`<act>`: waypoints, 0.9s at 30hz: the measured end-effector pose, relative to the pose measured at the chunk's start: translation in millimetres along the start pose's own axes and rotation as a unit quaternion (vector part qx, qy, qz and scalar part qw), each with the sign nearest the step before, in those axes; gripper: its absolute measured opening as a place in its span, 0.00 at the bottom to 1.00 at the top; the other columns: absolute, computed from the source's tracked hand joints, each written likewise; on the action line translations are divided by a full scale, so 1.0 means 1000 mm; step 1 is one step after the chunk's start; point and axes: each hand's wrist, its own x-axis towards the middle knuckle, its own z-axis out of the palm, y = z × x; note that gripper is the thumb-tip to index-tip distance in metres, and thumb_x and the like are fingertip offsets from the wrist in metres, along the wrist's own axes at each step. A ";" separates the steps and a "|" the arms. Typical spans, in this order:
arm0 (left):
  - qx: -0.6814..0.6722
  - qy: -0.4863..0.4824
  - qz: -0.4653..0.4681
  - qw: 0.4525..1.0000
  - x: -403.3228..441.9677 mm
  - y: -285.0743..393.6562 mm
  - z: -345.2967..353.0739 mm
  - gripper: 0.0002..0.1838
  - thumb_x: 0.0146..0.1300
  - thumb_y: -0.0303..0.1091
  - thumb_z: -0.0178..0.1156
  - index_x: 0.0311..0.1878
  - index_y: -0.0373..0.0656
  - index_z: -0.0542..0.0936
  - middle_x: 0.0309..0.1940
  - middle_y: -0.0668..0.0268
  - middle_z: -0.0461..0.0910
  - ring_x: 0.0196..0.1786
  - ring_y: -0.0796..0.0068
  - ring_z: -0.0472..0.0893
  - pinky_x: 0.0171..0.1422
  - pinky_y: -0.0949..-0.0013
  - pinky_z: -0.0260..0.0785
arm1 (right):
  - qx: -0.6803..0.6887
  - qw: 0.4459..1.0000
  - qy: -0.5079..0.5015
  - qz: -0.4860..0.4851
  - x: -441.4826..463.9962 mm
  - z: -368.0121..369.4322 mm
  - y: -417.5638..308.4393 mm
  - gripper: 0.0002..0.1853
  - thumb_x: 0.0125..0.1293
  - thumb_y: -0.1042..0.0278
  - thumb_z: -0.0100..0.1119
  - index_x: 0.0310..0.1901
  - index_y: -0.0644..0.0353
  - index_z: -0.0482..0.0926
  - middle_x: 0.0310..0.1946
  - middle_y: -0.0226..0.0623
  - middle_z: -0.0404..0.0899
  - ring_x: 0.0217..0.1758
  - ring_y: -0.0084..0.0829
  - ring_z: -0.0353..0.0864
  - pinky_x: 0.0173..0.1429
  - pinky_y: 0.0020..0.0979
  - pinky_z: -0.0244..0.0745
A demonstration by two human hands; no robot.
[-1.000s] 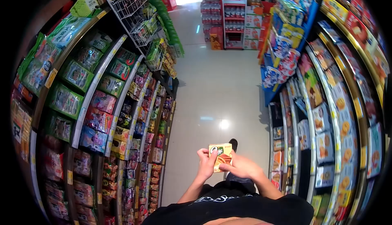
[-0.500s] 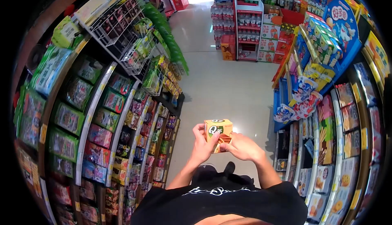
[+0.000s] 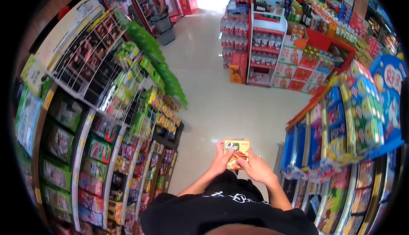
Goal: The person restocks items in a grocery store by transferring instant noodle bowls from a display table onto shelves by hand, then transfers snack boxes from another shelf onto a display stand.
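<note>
Holding a yellow box [image 3: 239,150] at the frame's lower centre, left hand [image 3: 219,159] and right hand [image 3: 258,169] grip opposite sides. Grasping looks done; the box appears unopened.

The left hand [image 3: 220,158] and right hand [image 3: 259,166] were partly concealed behind the box [image 3: 237,154]; they also covered portions of its printed front, whose finest print was illegible. The black shirt [image 3: 187,213] was cut off by the lower edge, its white lettering [image 3: 238,198] unreadable. A distant person [image 3: 159,1] appeared too small for detail, partly obscured by a grey bin [image 3: 162,23]. The dark margin truncated the blue display panel [image 3: 388,90].
</note>
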 end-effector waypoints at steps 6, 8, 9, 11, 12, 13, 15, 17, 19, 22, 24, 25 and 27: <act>0.042 -0.103 0.125 0.986 0.202 0.071 0.023 0.38 0.74 0.48 0.63 0.70 0.34 0.54 0.58 0.44 0.77 0.60 0.55 0.81 0.65 0.56 0.73 | 0.013 0.997 0.059 -0.047 0.124 -0.121 0.006 0.29 0.81 0.47 0.46 0.68 0.66 0.67 0.54 0.63 0.82 0.57 0.64 0.81 0.60 0.51 0.77; 0.153 -0.086 0.179 0.968 0.240 0.089 0.031 0.39 0.72 0.48 0.65 0.70 0.34 0.55 0.57 0.40 0.78 0.58 0.46 0.83 0.63 0.53 0.74 | 0.029 0.999 0.042 0.003 0.155 -0.154 -0.009 0.26 0.83 0.50 0.44 0.66 0.65 0.69 0.55 0.60 0.82 0.57 0.61 0.82 0.61 0.48 0.76; 0.208 -0.076 0.207 0.953 0.260 0.096 0.034 0.40 0.71 0.48 0.66 0.70 0.34 0.55 0.56 0.38 0.78 0.57 0.42 0.83 0.62 0.51 0.75 | 0.066 0.996 0.049 -0.015 0.176 -0.158 0.004 0.26 0.83 0.49 0.44 0.67 0.65 0.69 0.55 0.59 0.82 0.58 0.59 0.82 0.62 0.47 0.76; 0.218 -0.073 0.179 0.957 0.295 0.094 0.038 0.41 0.70 0.49 0.66 0.71 0.34 0.55 0.58 0.36 0.76 0.60 0.39 0.81 0.65 0.50 0.74 | 0.138 0.987 0.062 -0.054 0.215 -0.159 0.046 0.26 0.83 0.49 0.43 0.67 0.65 0.69 0.55 0.56 0.82 0.59 0.56 0.83 0.63 0.46 0.75; 0.207 -0.081 0.142 0.964 0.312 0.086 0.038 0.40 0.71 0.47 0.66 0.71 0.33 0.55 0.60 0.38 0.75 0.62 0.45 0.80 0.67 0.52 0.72 | 0.160 0.983 0.075 -0.052 0.230 -0.164 0.046 0.27 0.83 0.48 0.43 0.68 0.65 0.69 0.57 0.53 0.82 0.61 0.51 0.83 0.64 0.44 0.74; 0.196 -0.089 0.106 0.971 0.329 0.074 0.039 0.40 0.71 0.45 0.67 0.71 0.33 0.54 0.61 0.40 0.74 0.65 0.50 0.79 0.70 0.54 0.70 | 0.204 0.977 0.035 -0.045 0.249 -0.170 0.053 0.27 0.83 0.48 0.45 0.68 0.64 0.68 0.59 0.53 0.81 0.63 0.49 0.82 0.66 0.44 0.74; 0.189 -0.056 0.094 0.976 0.365 0.038 0.041 0.40 0.73 0.52 0.63 0.71 0.34 0.54 0.58 0.33 0.77 0.60 0.35 0.81 0.65 0.49 0.74 | 0.113 0.991 -0.059 -0.026 0.288 -0.200 0.061 0.29 0.83 0.47 0.44 0.69 0.65 0.68 0.58 0.56 0.82 0.62 0.53 0.82 0.65 0.45 0.75; 0.133 -0.041 0.025 0.990 0.398 0.017 0.046 0.39 0.74 0.51 0.61 0.71 0.34 0.54 0.58 0.33 0.77 0.61 0.34 0.81 0.66 0.50 0.73 | 0.029 0.994 -0.104 -0.023 0.332 -0.225 0.082 0.29 0.83 0.45 0.43 0.66 0.66 0.71 0.53 0.60 0.83 0.58 0.57 0.84 0.62 0.47 0.76; 0.183 -0.029 -0.020 0.983 0.431 0.015 0.051 0.40 0.75 0.51 0.60 0.72 0.32 0.52 0.60 0.32 0.76 0.62 0.34 0.80 0.67 0.49 0.73 | -0.049 0.984 -0.171 -0.018 0.377 -0.256 0.094 0.30 0.83 0.44 0.41 0.63 0.66 0.74 0.48 0.62 0.84 0.54 0.60 0.84 0.59 0.49 0.77; 0.312 -0.033 0.000 0.950 0.497 0.031 0.060 0.42 0.76 0.52 0.58 0.74 0.29 0.50 0.62 0.32 0.74 0.63 0.33 0.79 0.67 0.48 0.72 | -0.124 0.970 -0.206 -0.048 0.458 -0.314 0.113 0.32 0.82 0.41 0.40 0.52 0.68 0.80 0.39 0.64 0.84 0.46 0.65 0.83 0.53 0.56 0.77; 0.345 -0.050 0.015 0.937 0.548 0.079 0.073 0.46 0.76 0.53 0.58 0.76 0.26 0.47 0.64 0.32 0.73 0.64 0.32 0.78 0.68 0.48 0.72 | -0.076 0.983 -0.138 -0.097 0.508 -0.354 0.124 0.31 0.81 0.42 0.42 0.52 0.68 0.80 0.40 0.63 0.84 0.46 0.65 0.83 0.52 0.56 0.77; 0.341 -0.030 0.029 0.939 0.575 0.094 0.081 0.46 0.76 0.53 0.58 0.76 0.26 0.47 0.64 0.32 0.73 0.65 0.32 0.78 0.68 0.48 0.72 | -0.050 0.986 -0.105 -0.119 0.531 -0.374 0.121 0.30 0.81 0.42 0.43 0.52 0.68 0.79 0.40 0.63 0.84 0.46 0.65 0.83 0.52 0.57 0.77; 0.336 0.008 0.057 0.940 0.628 0.112 0.099 0.46 0.75 0.53 0.58 0.76 0.27 0.48 0.65 0.33 0.73 0.65 0.33 0.77 0.68 0.49 0.72 | -0.039 0.989 -0.061 -0.126 0.567 -0.422 0.103 0.27 0.81 0.44 0.46 0.53 0.66 0.79 0.40 0.62 0.84 0.46 0.66 0.82 0.51 0.57 0.76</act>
